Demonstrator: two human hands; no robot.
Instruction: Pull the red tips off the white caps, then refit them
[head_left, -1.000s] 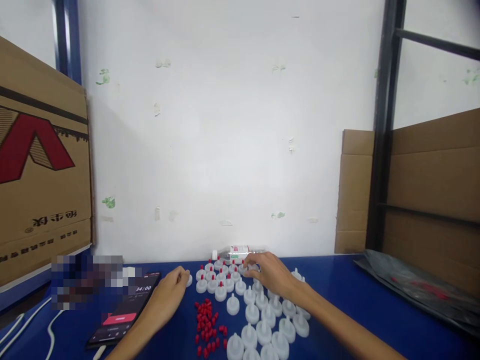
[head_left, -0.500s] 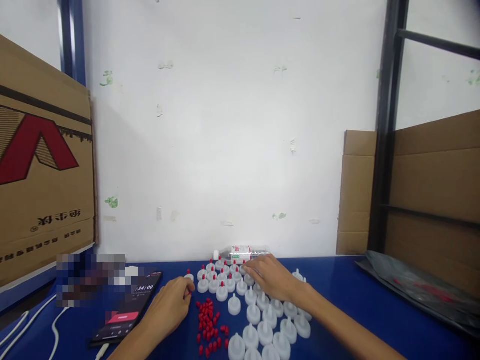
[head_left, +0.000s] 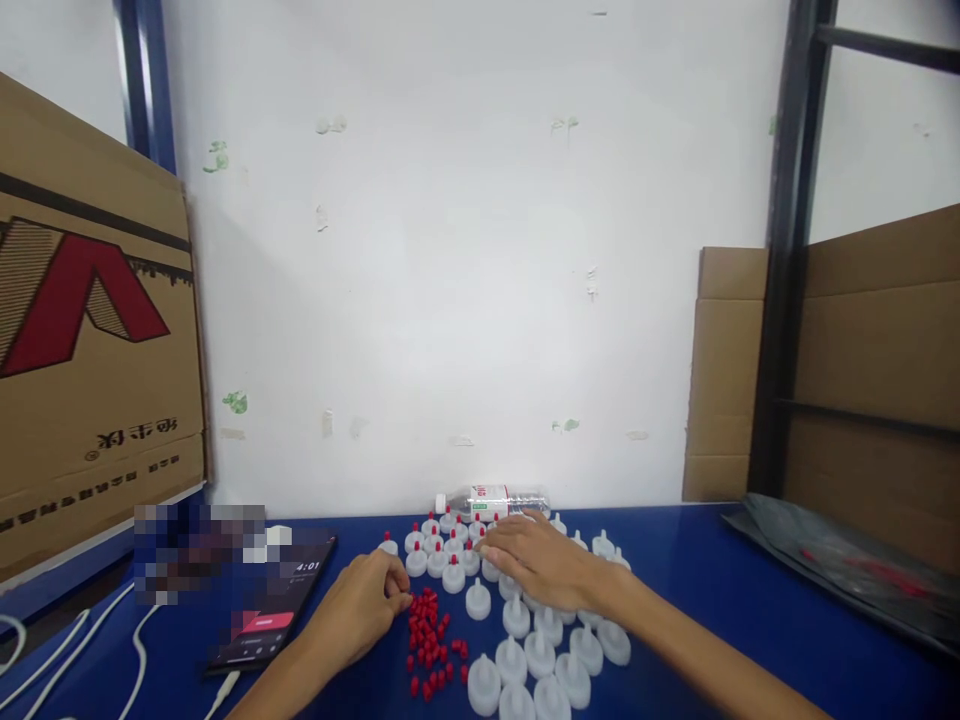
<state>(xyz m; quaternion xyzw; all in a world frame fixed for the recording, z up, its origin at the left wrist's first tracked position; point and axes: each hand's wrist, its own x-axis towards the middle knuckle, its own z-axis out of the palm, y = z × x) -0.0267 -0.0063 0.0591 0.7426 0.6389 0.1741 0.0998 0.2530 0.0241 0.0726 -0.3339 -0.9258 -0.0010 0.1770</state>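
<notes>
On the blue worktop (head_left: 712,590), the left hand (head_left: 364,605) pinches at the pile of small red plastic tips (head_left: 431,640) while the right hand (head_left: 544,565) lies spread, palm down, over white round nozzle caps (head_left: 525,650).

Small red tips (head_left: 431,640) loose in heap on blue table; white caps (head_left: 525,650) upright, clustered beside.

Blue table (head_left: 712,590): white caps (head_left: 525,650), red tips (head_left: 431,640), phone (head_left: 274,605), bottle (head_left: 491,500).
</notes>
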